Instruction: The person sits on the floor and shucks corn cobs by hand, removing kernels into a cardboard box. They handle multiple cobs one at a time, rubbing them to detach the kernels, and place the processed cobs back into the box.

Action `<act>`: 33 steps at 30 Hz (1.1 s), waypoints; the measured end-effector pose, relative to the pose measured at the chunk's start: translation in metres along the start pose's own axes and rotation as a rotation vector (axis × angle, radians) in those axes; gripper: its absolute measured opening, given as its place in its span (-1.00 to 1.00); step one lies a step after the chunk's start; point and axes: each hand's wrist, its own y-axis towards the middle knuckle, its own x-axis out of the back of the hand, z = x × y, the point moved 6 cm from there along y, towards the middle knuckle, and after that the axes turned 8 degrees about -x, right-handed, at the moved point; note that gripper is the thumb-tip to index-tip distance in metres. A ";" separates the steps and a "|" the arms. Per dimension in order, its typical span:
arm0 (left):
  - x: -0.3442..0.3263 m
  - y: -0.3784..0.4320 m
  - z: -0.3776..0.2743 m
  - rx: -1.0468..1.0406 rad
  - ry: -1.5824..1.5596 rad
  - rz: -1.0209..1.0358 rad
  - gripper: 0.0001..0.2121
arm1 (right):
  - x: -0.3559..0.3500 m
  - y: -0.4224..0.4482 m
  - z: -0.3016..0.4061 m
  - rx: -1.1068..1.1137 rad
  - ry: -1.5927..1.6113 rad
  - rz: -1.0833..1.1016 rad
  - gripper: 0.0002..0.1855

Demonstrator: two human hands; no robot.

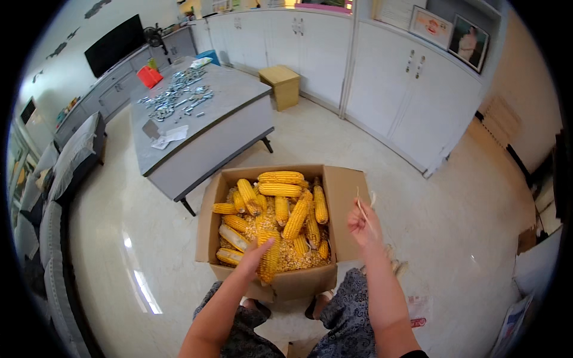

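My left hand point(256, 258) grips a yellow corn cob point(269, 257) above the near side of an open cardboard box point(304, 281). Held out over the box's right flap point(347, 215), my right hand point(365, 223) pinches a thin pale strip of husk point(361, 206). Several dried corn cobs point(297, 215) fill the back and sides of the box, lying at different angles. One cob at the left point(234, 237) shows a pale, partly stripped side. Loose kernels point(293, 262) cover the box's bottom between the cobs.
A grey table point(215, 112) stands ahead to the left, strewn with small metallic pieces point(174, 91) and a red container point(149, 77). White cabinets point(309, 49) line the back, with a wooden stool point(281, 87) before them. At the left is a grey sofa point(53, 250). Husk scraps point(397, 264) lie right of the box.
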 end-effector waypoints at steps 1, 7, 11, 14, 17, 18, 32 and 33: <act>0.003 0.004 0.005 -0.010 -0.082 -0.005 -0.47 | 0.018 0.000 0.013 0.053 -0.121 -0.142 -0.84; 0.014 0.032 0.023 0.013 -0.432 -0.049 -0.56 | 0.200 -0.017 0.069 0.172 -0.625 -0.719 -0.82; 0.001 0.043 0.030 -0.007 -0.491 -0.017 -0.58 | 0.363 -0.053 0.073 0.091 -1.100 -1.190 -0.77; -0.006 0.048 0.036 -0.006 -0.489 0.010 -0.60 | 0.393 -0.074 0.070 0.281 -1.477 -1.307 -0.67; -0.012 0.047 0.033 -0.008 -0.511 0.050 -0.65 | 0.391 -0.069 0.070 0.038 -1.590 -1.285 -0.62; -0.011 0.045 0.030 0.006 -0.505 0.032 -0.67 | 0.380 -0.065 0.070 -0.119 -1.558 -1.240 -0.61; -0.028 0.042 0.024 0.041 -0.584 0.078 -0.61 | 0.023 -0.002 -0.042 -0.058 -1.545 0.030 -0.48; -0.031 0.040 0.022 0.040 -0.578 0.069 -0.61 | 0.013 -0.002 -0.061 -0.044 -1.589 0.097 -0.45</act>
